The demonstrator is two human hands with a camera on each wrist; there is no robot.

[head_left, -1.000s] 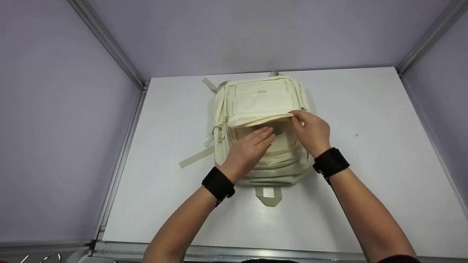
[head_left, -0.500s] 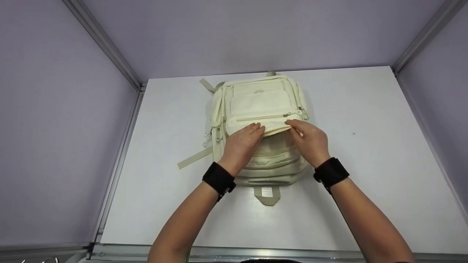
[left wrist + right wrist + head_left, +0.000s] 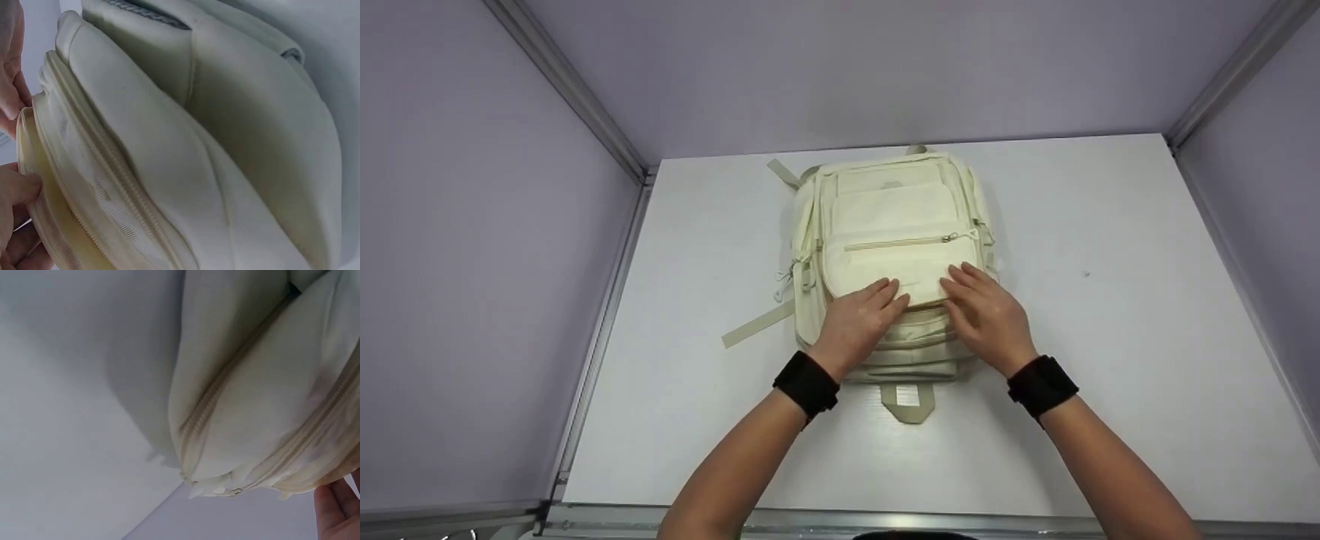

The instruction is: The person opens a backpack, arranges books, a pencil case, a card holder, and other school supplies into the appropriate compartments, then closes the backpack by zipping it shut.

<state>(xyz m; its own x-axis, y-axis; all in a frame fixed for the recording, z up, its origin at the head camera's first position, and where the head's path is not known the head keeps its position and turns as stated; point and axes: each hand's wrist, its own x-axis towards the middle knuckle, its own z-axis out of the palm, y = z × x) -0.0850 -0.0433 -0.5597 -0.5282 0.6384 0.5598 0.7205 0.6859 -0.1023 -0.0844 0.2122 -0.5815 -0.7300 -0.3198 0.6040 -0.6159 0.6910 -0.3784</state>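
A cream backpack lies on the white table with its front up. Its front pocket panel, which bears a short zipper, is folded down toward the near end. My left hand pinches the panel's lower edge; in the left wrist view the thumb overlaps that rim, with bent fingers beyond it. My right hand lies at the right part of the same edge, its fingers extended over the panel. In the right wrist view its fingertips are right at the rim. Zipper teeth show apart below the panel.
A grey-green strap sticks out to the left, and another strap at the upper left. A webbing loop lies at the near end. Pale walls enclose the white table at back and sides.
The front panel, lifted a second ago, has come down toward the near end, showing its short zipper. My left hand has moved from beneath it to its edge; my right hand's pinch has loosened.
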